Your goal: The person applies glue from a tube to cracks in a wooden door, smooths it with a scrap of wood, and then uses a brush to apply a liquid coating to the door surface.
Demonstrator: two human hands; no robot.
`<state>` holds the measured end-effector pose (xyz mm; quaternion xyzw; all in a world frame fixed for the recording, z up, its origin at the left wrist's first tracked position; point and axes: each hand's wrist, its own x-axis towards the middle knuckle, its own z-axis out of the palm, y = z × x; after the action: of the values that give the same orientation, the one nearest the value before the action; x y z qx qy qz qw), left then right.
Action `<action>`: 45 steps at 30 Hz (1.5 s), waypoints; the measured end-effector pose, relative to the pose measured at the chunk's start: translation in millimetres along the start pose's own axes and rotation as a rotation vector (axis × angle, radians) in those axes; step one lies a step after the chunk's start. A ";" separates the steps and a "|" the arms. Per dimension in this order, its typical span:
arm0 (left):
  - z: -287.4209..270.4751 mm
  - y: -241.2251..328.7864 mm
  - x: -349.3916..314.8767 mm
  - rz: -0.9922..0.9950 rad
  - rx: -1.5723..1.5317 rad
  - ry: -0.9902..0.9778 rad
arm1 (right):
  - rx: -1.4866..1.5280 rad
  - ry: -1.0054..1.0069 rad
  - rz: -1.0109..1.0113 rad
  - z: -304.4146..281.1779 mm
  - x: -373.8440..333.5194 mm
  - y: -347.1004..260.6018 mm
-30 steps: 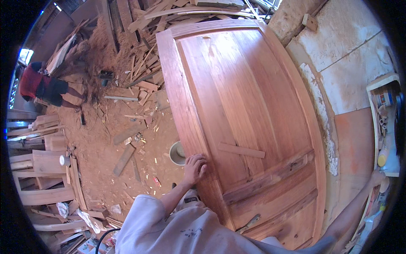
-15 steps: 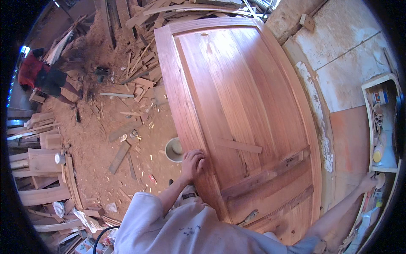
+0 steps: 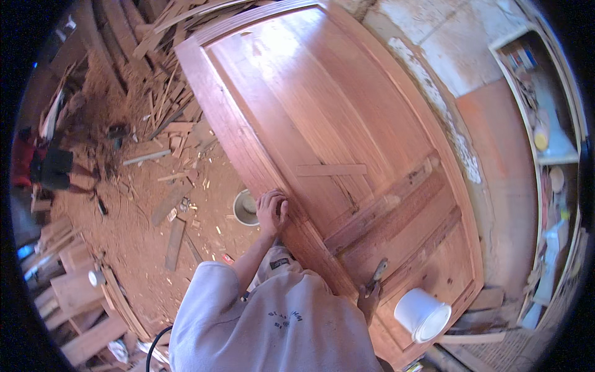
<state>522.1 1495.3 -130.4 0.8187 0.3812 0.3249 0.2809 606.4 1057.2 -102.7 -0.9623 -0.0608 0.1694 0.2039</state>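
Note:
A large reddish wooden panelled door (image 3: 322, 105) lies flat in front of me. My left hand (image 3: 273, 212) rests on its left edge, fingers slightly bent and lying on the wood. Low on the door, my right hand (image 3: 369, 302) is at the lower end of a putty knife (image 3: 380, 270), fingers closed around its dark end; the pale handle points away from me. My sleeve and body partly hide that hand. A white bucket (image 3: 415, 310) stands tilted-looking on the door to its right. Across the middle panel lies a thin wood strip (image 3: 331, 170).
A round pail (image 3: 245, 208) stands on the sawdust-covered floor beside the door's left edge. Scrap wood (image 3: 180, 93) is heaped at far left. On the right is a shelf unit (image 3: 538, 93) with bottles and cans. A person in red and dark shorts (image 3: 56, 167) bends at far left.
My right hand has come from the shelf at the right to the putty knife on the door. The view has turned, and the white bucket now shows. My left hand stays on the door's edge.

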 end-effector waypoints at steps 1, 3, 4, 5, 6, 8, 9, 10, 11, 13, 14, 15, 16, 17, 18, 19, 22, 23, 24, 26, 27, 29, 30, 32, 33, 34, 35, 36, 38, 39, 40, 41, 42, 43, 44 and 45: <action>0.6 -0.5 0.5 0.030 -0.008 -0.009 | 0.094 0.050 0.048 5.9 -6.6 -18.0; 6.5 -2.2 -2.3 0.036 0.014 0.033 | -0.028 0.119 0.098 5.8 -12.6 -36.4; 7.0 -4.0 -2.7 0.064 0.012 0.037 | -0.119 0.182 0.102 9.0 -9.6 -35.4; 7.5 -5.5 -3.9 0.059 0.019 0.033 | -0.211 0.243 0.104 11.6 -6.0 -35.1; 7.4 -5.9 -4.5 0.048 0.029 0.031 | -0.264 0.324 0.077 14.0 -1.5 -37.5; 3.4 -0.2 -3.7 0.062 0.028 0.044 | -0.211 0.314 0.070 9.0 4.4 -39.1; 3.6 2.9 -4.7 0.064 0.019 0.048 | -0.176 0.303 0.067 4.8 5.5 -39.5; 0.6 1.1 -6.7 0.060 0.041 0.025 | -0.170 0.300 0.057 -0.8 7.9 -48.6; -4.1 -1.3 -9.1 0.058 0.051 0.037 | -0.154 0.223 0.091 -8.5 10.0 -59.7; -6.6 6.6 -11.3 0.061 -0.109 0.102 | -0.136 0.168 0.120 -17.3 14.2 -53.1; -12.6 9.6 -16.1 0.066 -0.112 0.115 | -0.078 0.142 0.072 -13.9 21.6 -42.3; -18.6 20.0 -23.7 0.058 -0.167 0.114 | -0.031 0.121 0.029 -12.2 28.6 -31.8; -31.6 29.1 -32.7 0.044 -0.209 0.119 | -0.035 0.122 0.014 -9.4 33.4 -30.0; -41.0 38.0 -45.7 0.039 -0.210 0.134 | 0.186 0.103 0.016 -6.0 40.8 -29.2; -52.7 44.9 -63.0 -0.023 -0.283 -0.054 | 0.413 0.073 0.020 2.1 47.0 -31.5; -66.1 50.0 -79.9 -0.081 -0.348 -0.248 | 0.445 0.161 -0.070 15.2 50.3 -35.4; -92.9 77.6 -130.8 -0.061 -0.487 -0.414 | 0.888 0.115 -0.034 68.4 49.2 -70.7; -110.9 96.8 -142.4 -0.049 -0.562 -0.570 | 1.036 0.001 0.046 76.1 40.0 -92.1; -123.3 112.0 -153.5 -0.034 -0.644 -0.724 | 1.128 -0.107 0.090 67.2 19.2 -124.1; -142.1 123.5 -171.7 0.014 -0.597 -0.713 | 1.167 -0.320 0.079 35.7 -43.7 -190.5; -147.3 127.6 -179.5 0.077 -0.556 -0.731 | 1.165 -0.370 0.054 25.8 -68.1 -208.1; -161.1 135.4 -185.9 0.078 -0.519 -0.735 | 1.268 -0.355 0.004 36.1 -93.1 -208.9; -173.9 135.9 -191.6 0.040 -0.502 -0.783 | 1.169 -0.336 -0.013 43.4 -103.0 -203.6; -185.9 127.7 -210.0 -0.048 -0.463 -0.803 | 1.075 -0.331 -0.033 55.9 -122.5 -192.4; -189.4 122.4 -220.5 -0.056 -0.460 -0.791 | 1.071 -0.370 -0.028 52.9 -133.0 -191.5; -194.7 116.6 -229.3 -0.102 -0.420 -0.731 | 1.068 -0.407 -0.022 51.8 -140.0 -191.3; -198.5 109.7 -236.8 -0.146 -0.380 -0.672 | 1.066 -0.416 -0.027 54.9 -142.5 -190.9; -195.6 97.5 -248.9 -0.159 -0.381 -0.666 | 1.020 -0.407 -0.099 58.7 -145.7 -187.0; -190.1 68.1 -259.6 -0.448 -0.607 -0.625 | 0.981 -0.405 -0.181 61.8 -149.3 -187.5; -194.0 62.9 -258.7 -0.454 -0.613 -0.627 | 0.942 -0.387 -0.245 59.2 -149.7 -183.6; -197.9 55.0 -253.5 -0.500 -0.599 -0.549 | 0.904 -0.369 -0.308 57.7 -149.9 -182.2; -202.6 47.0 -247.3 -0.544 -0.582 -0.473 | 0.899 -0.368 -0.303 55.9 -150.4 -182.0; -205.2 40.0 -241.9 -0.603 -0.700 -0.389 | 0.951 -0.461 -0.299 42.3 -153.8 -190.6; -209.5 31.8 -234.8 -0.605 -0.706 -0.394 | 1.002 -0.555 -0.293 35.9 -155.4 -197.5; -215.1 22.4 -225.9 -0.695 -0.792 -0.310 | 1.106 -0.599 -0.237 54.2 -150.8 -191.0; -220.0 11.4 -218.0 -0.784 -0.877 -0.225 | 1.101 -0.592 -0.234 53.3 -153.8 -200.9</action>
<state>254.4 1359.9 -52.7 0.4541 0.4530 0.2355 0.7302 434.3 1231.1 -19.3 -0.6158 -0.1234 0.4113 0.6606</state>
